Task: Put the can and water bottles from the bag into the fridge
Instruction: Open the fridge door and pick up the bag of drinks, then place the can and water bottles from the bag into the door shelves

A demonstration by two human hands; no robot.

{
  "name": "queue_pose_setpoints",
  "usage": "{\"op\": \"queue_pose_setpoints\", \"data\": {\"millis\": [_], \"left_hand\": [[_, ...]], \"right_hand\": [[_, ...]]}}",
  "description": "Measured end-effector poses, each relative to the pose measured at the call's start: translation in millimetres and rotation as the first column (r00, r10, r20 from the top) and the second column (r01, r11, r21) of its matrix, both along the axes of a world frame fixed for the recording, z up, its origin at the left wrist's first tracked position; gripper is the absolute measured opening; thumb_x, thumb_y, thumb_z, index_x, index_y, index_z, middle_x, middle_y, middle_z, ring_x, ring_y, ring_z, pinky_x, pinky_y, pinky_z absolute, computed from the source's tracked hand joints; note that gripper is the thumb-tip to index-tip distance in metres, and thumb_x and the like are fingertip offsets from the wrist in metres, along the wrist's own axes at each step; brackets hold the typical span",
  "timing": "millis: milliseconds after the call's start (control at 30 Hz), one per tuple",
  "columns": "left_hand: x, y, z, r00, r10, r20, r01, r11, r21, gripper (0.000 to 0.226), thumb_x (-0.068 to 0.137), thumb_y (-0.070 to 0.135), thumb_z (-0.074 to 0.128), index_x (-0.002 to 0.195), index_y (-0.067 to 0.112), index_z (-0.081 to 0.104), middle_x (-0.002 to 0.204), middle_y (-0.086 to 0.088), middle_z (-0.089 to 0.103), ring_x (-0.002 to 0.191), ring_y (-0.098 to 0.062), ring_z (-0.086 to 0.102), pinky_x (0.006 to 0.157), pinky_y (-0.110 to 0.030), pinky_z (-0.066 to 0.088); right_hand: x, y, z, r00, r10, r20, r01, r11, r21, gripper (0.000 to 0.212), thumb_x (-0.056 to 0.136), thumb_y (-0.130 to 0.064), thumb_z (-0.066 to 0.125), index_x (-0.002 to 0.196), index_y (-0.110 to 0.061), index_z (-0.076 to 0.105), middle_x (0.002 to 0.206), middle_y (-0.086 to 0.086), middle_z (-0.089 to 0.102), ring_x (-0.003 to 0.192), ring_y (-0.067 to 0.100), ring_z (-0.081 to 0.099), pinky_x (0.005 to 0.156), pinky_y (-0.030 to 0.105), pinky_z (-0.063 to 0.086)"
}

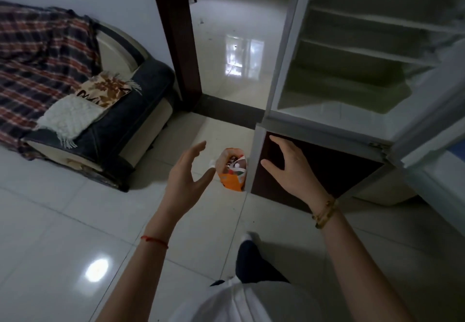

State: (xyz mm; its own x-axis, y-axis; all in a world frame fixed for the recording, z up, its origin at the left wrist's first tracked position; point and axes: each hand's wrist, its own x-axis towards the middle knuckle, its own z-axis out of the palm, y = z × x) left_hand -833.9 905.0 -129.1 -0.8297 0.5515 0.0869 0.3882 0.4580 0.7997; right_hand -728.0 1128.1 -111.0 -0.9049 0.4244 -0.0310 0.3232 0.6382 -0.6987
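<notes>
An orange and white bag (232,170) stands on the tiled floor against the left corner of the fridge (276,75). Its mouth is open and I can make out bottle caps and something dark inside, though not clearly. The fridge's upper compartment is open, with white shelves (364,52) that look bare. My left hand (186,175) hovers just left of the bag, fingers spread, holding nothing. My right hand (289,168) is spread in front of the dark lower fridge panel (334,170), to the right of the bag, also holding nothing.
A sofa (120,120) with a plaid blanket and cushions stands at the left. A dark door frame (176,32) leads to another room behind. The open fridge door (432,125) juts out at the right. My leg and foot (249,251) are on the floor below.
</notes>
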Motion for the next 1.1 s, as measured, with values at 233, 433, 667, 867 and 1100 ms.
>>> {"op": "queue_pose_setpoints", "data": {"millis": [233,433,667,867,1100], "left_hand": [[-55,5,-27,0.992,0.088,0.088,-0.085,0.996,-0.03,0.058,0.093,0.023,0.065,0.146,0.021,0.042,0.147,0.001,0.049,0.131,-0.013,0.047,0.109,-0.033,0.04],[-138,29,-65,0.946,0.175,0.274,-0.152,0.983,-0.103,0.054,0.094,0.023,0.064,0.143,0.021,0.044,0.143,0.001,0.053,0.128,-0.016,0.052,0.104,-0.033,0.043],[-231,71,-106,0.823,0.285,0.491,-0.233,0.958,-0.167,0.051,0.094,0.022,0.064,0.142,0.016,0.047,0.138,-0.005,0.058,0.125,-0.022,0.057,0.106,-0.04,0.047],[-294,99,-146,0.66,0.362,0.658,-0.321,0.928,-0.189,0.047,0.095,0.021,0.062,0.14,0.013,0.049,0.136,-0.007,0.059,0.119,-0.022,0.059,0.093,-0.031,0.048],[-359,123,-231,0.477,0.424,0.77,-0.363,0.893,-0.266,0.045,0.097,0.018,0.057,0.14,0.006,0.049,0.13,-0.014,0.06,0.115,-0.024,0.057,0.094,-0.034,0.047]], "right_hand": [[-78,11,-33,0.996,0.061,0.058,-0.056,0.995,-0.087,0.061,0.091,-0.028,0.06,0.145,-0.022,0.032,0.151,0.0,0.033,0.141,0.016,0.026,0.101,0.022,0.027],[-157,34,-62,0.983,0.122,0.139,-0.096,0.979,-0.179,0.049,0.091,-0.022,0.06,0.137,-0.021,0.042,0.147,0.003,0.037,0.137,0.018,0.034,0.098,0.022,0.033],[-248,75,-115,0.943,0.171,0.286,-0.111,0.97,-0.215,0.049,0.089,-0.024,0.062,0.134,-0.022,0.042,0.139,0.006,0.044,0.129,0.024,0.044,0.106,0.041,0.044],[-315,107,-165,0.894,0.198,0.402,-0.102,0.963,-0.248,0.051,0.086,-0.028,0.064,0.134,-0.023,0.045,0.133,0.006,0.049,0.123,0.024,0.049,0.102,0.043,0.048],[-376,131,-245,0.875,0.183,0.448,-0.053,0.956,-0.288,0.051,0.088,-0.027,0.06,0.136,-0.023,0.045,0.136,0.003,0.051,0.117,0.021,0.056,0.098,0.038,0.051]]}}
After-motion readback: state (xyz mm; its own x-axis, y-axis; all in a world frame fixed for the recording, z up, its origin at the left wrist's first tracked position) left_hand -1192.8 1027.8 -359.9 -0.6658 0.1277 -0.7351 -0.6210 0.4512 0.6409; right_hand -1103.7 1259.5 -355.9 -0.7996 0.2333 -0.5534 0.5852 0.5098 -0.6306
